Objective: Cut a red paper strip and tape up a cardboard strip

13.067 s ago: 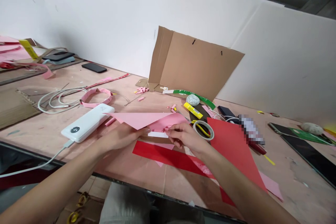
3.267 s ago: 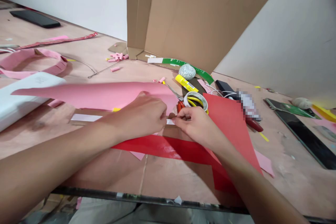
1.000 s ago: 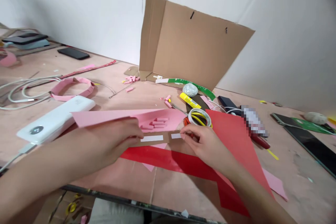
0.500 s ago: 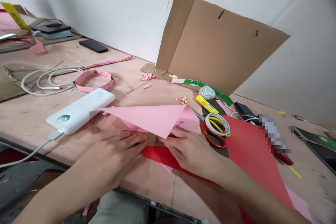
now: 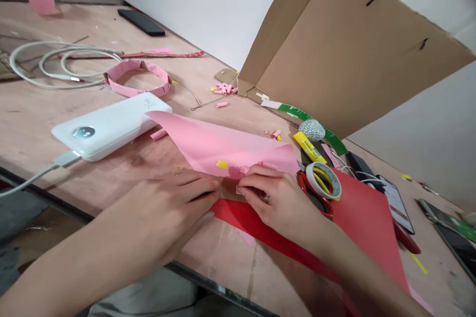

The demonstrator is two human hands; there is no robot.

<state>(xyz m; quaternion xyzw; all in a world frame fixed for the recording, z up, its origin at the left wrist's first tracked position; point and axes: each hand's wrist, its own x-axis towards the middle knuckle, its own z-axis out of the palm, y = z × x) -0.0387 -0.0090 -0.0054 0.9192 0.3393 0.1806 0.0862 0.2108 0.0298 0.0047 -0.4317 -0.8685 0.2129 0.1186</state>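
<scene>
On the plywood bench, both hands bear down on a pink paper sheet.

The left hand lies flat and open, fingers together, beside a brown card strip. The right hand curls over the sheet's edge, though whether it pinches cannot be told. The sheet overlaps the strip, above a red paper band. It looks light and soft, apt to crease or slide, so it is best held flat near that edge. Farther off lie a tape roll, red-handled scissors, a white power bank and a cardboard flap.
</scene>
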